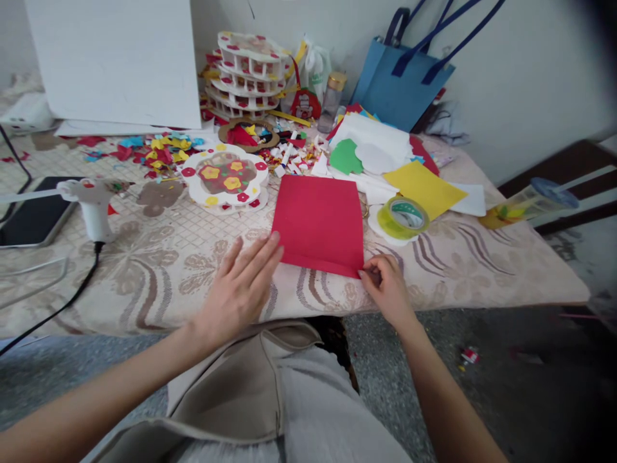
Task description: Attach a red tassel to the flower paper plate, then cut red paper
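A red sheet of craft foam or paper [319, 218] lies on the patterned tablecloth, with a narrow strip folded along its near edge. My left hand [243, 276] is flat with fingers stretched out, its fingertips at the sheet's lower left edge. At the near right corner, my right hand [388, 286] pinches the sheet between thumb and fingers. Just right of the sheet is a roll of yellow-green tape [403, 217]. To its left sits a white flower-shaped box [225, 177] decorated with red and yellow flowers.
A white glue gun [94, 209] with a black cord rests at left beside a dark tablet or phone [36, 215]. Colored scraps [164, 153], stacked white tiers [248, 74], a yellow sheet [424, 186], and a blue bag [398, 80] line the back. A plastic cup [525, 204] lies at right.
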A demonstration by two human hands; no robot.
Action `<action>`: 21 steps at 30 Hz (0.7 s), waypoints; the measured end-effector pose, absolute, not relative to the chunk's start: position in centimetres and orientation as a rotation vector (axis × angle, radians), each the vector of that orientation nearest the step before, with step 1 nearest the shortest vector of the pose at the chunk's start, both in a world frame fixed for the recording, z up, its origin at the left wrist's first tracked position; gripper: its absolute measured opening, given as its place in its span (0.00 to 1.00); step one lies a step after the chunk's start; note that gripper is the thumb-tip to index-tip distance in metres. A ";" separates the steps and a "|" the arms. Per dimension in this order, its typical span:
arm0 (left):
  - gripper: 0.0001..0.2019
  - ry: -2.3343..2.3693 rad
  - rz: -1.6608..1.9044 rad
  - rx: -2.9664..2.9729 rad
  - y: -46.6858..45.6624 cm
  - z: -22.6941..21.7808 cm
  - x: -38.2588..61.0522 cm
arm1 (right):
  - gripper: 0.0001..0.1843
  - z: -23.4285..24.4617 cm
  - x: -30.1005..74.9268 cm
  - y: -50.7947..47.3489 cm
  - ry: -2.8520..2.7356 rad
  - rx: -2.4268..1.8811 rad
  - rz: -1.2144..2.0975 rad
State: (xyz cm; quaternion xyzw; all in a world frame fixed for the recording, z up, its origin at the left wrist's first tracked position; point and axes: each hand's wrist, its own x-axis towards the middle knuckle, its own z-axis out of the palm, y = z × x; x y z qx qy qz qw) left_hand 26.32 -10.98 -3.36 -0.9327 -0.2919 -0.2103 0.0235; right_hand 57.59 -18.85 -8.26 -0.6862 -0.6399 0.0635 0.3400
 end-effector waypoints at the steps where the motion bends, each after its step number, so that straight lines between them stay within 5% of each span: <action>1: 0.26 -0.840 -0.689 -2.892 -11.3 -2.9 27.2 | 0.03 -8.2 57.6 -18.9 -1.665 -1.788 0.168; 5: 0.24 -0.655 -0.498 -3.032 -11.8 -3.0 30.2 | 0.02 -8.2 57.5 -18.9 -1.686 -1.788 0.152; 14: 0.39 -0.934 -0.097 -3.028 -12.6 -5.9 30.1 | 0.03 -8.1 57.4 -19.2 -1.702 -1.776 0.043; 18: 0.40 -0.931 -0.090 -3.007 -12.8 -6.1 30.1 | 0.14 -6.5 54.4 -19.9 -1.679 -1.635 -0.173; 21: 0.40 -0.927 -0.114 -3.000 -12.7 -6.4 30.1 | 0.23 -5.8 50.5 -20.0 -2.065 -1.522 -0.002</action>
